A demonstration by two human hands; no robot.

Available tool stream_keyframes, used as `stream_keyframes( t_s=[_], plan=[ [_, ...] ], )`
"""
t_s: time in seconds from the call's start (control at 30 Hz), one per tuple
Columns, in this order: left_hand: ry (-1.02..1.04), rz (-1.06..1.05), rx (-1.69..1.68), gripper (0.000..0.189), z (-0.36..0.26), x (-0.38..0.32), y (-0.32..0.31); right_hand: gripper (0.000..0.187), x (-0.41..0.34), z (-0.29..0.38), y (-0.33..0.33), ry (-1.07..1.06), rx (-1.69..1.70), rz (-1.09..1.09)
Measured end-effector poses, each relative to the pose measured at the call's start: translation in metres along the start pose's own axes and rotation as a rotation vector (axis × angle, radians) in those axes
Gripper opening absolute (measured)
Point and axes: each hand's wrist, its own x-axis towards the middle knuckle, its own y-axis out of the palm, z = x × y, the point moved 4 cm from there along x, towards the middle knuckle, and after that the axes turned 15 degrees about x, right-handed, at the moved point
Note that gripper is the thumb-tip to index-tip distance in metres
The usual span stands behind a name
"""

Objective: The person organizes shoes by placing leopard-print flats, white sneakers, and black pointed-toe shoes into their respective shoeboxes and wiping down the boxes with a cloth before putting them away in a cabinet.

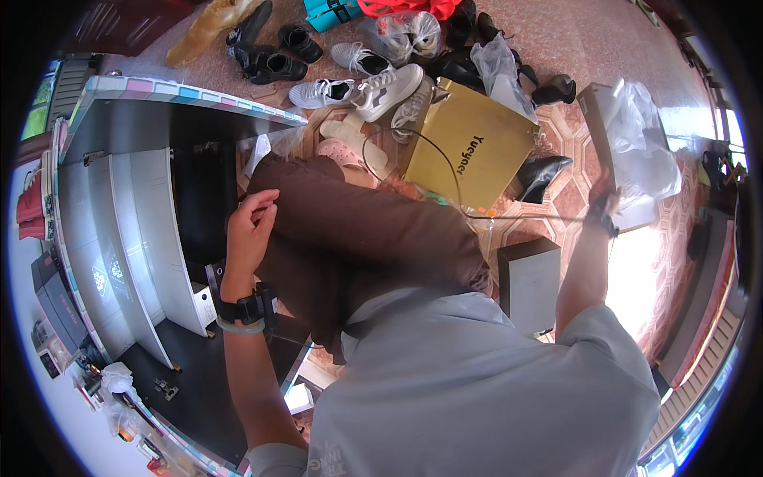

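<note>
My left hand [253, 226] is raised over my bent knee, beside the cabinet. Its fingers are loosely bent and somewhat apart, with nothing in them. My right hand [603, 200] is at the near side wall of an open shoebox [596, 134] on the right. Blur hides whether its fingers grip that wall. Clear plastic wrapping [641, 143] bulges out of this box. A thin dark cable [456, 173] loops across the view towards my right wrist. In front of my knees, a yellow-brown cardboard box [471, 143] lies on the tiled floor, with a black pointed shoe [542, 177] beside it.
An open cabinet [140, 226] with white shelf boards stands at left. Several sneakers [387, 92] and black shoes [277, 68] are spread ahead, near a tan furry animal [205, 30]. A grey box [530, 286] sits by my right side. A pink clog [340, 153] is below my knee.
</note>
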Motion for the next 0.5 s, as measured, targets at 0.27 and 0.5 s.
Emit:
stream_keyframes(
  t_s=[0.27,0.5],
  plan=[
    [-0.014,0.032,0.080,0.020,-0.012,-0.007,0.007,0.064,-0.002,-0.271,0.017,0.280,-2.238,0.452],
    [-0.085,0.044,0.027,0.020,-0.006,-0.021,0.008,0.093,0.002,-0.314,-0.027,0.542,-2.826,0.270]
  ],
)
